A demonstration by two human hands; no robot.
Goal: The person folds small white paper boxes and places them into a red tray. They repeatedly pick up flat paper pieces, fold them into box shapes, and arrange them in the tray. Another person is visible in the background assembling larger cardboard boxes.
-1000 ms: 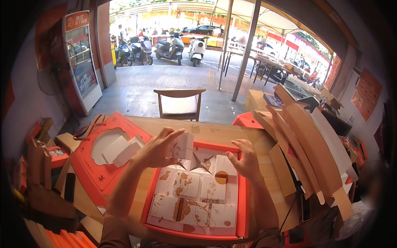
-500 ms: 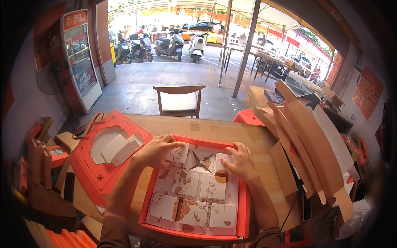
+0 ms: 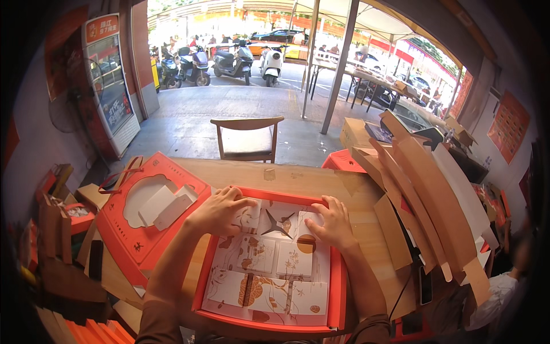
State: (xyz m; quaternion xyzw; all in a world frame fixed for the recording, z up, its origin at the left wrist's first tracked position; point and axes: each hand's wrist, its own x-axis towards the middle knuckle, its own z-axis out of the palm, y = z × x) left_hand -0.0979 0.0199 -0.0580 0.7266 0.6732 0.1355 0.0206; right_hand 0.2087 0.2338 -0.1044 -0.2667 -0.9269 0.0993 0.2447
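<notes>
A red box base (image 3: 338, 286) sits on the wooden table in front of me, holding several small white boxes printed with brown and gold plant patterns. At its far left corner, my left hand (image 3: 216, 211) is closed on a small white box (image 3: 247, 217), index finger over its far side and thumb at its near side. My right hand (image 3: 333, 225) is at the far right corner, its thumb on another small white box (image 3: 302, 221) and its fingers curled at the far edge. Between these boxes lies a dark star-shaped gap (image 3: 277, 225). Two white boxes form the middle row; more line the near side.
Left of the base lies a red lid (image 3: 123, 229) with a cut-out window and folded white card pieces (image 3: 166, 207) on it. Flattened brown cardboard (image 3: 421, 212) leans at the right. A wooden chair (image 3: 247, 137) stands beyond the table. A person's white sleeve (image 3: 498, 295) shows far right.
Both hands stay at the same two white boxes with hardly any movement. The view shifts very slightly.
</notes>
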